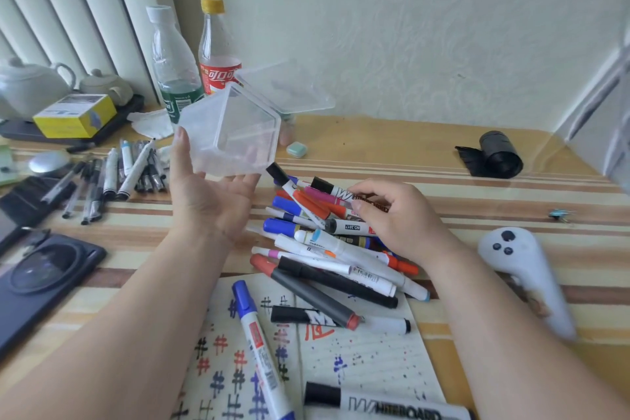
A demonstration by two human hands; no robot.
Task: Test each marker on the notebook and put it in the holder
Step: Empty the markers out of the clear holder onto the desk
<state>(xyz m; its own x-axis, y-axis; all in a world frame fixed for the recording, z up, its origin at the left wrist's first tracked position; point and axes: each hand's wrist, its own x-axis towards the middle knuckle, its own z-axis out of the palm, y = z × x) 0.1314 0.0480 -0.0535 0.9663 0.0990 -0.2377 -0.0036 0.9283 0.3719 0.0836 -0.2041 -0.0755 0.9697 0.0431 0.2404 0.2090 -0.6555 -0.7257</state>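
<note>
Right hand: the fingers are curled, and thumb and forefinger pinch the white barrel of a black-capped marker. This marker lies on top of the pile, cap pointing away to the left. The rest of the hand rests against the right side of the pile.

Left hand: palm up, fingers nearly straight and together. The holder, a clear square tub, rests tilted on the fingertips with its opening facing the camera. The thumb stands straight against its left wall. The holder is raised above the table, just left of and behind the pile. No marker is visible inside it.

Pile: mixed markers with blue, red, black, pink and white caps, lying crossed on the table. Its near edge overlaps the top of the notebook.

Notebook: open, flat, nearest the camera, covered with hash marks and ink spots. A blue marker lies diagonally across its left page. A large whiteboard marker lies at its bottom edge.

Surroundings:
- Clear lid behind the holder.
- Two bottles behind the lid, by the wall.
- Row of pens left of the left hand.
- White controller right of the right forearm.
- Black roll at far right.
</note>
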